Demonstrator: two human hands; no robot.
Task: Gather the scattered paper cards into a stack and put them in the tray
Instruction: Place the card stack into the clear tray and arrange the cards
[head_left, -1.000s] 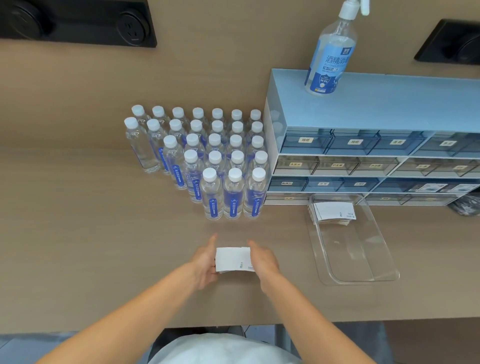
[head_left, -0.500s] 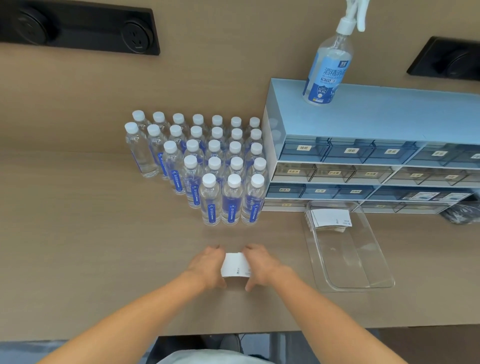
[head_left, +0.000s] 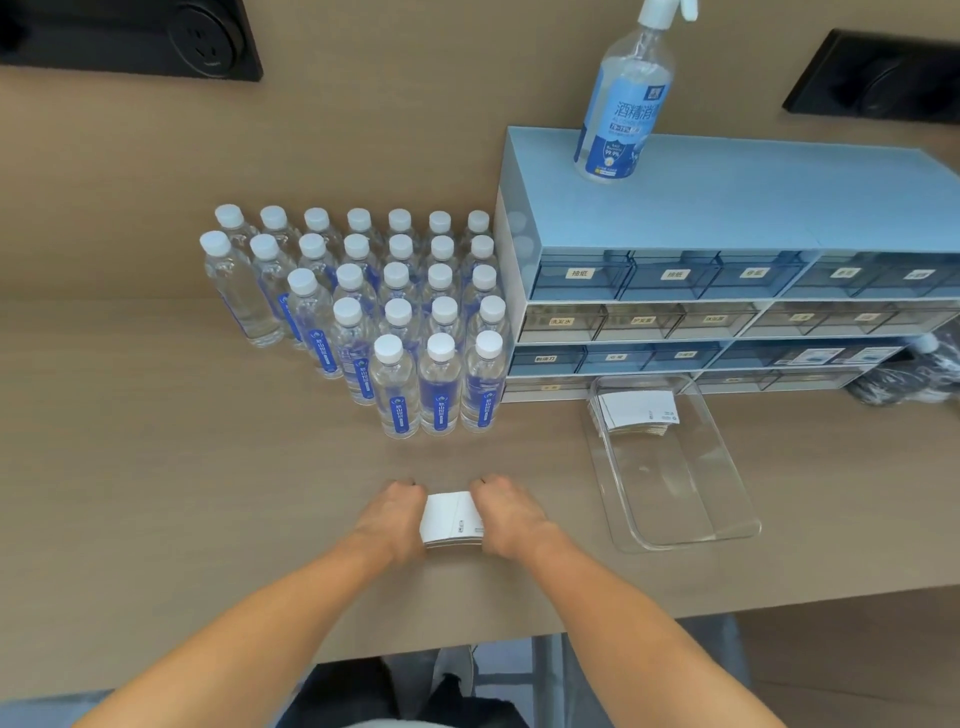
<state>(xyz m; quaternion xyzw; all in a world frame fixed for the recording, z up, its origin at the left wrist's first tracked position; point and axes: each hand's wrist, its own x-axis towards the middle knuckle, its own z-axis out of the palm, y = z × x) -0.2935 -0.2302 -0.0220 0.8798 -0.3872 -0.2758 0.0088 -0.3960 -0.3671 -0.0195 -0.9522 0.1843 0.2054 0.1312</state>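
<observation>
The step in hand looks like squaring up: the left hand (head_left: 396, 519) and right hand (head_left: 506, 514) press in on the two short ends of the stack (head_left: 451, 521), each curled around an end and grasping it between them. The stack sits on the desk (head_left: 156, 493), in front of the bottles (head_left: 395, 332) and well to the left of the tray (head_left: 737, 530).

No loose cards show elsewhere on the desk, so gathering seems finished and only the transfer is left. The next move calls for a firm pinch on the stack by one or both hands, a lift clear of the desk, a carry rightward over the tray's near wall, and a flat set-down on the bare floor of the tray or on the pile (head_left: 636, 410) already lying at its far end.

The stack is white, small and rectangular, with faint printing near its right edge. Its near edge shows many thin layers, slightly stepped, not fully flush. It will likely fan or slip if held loosely, so pressure should stay even across both ends.
</observation>
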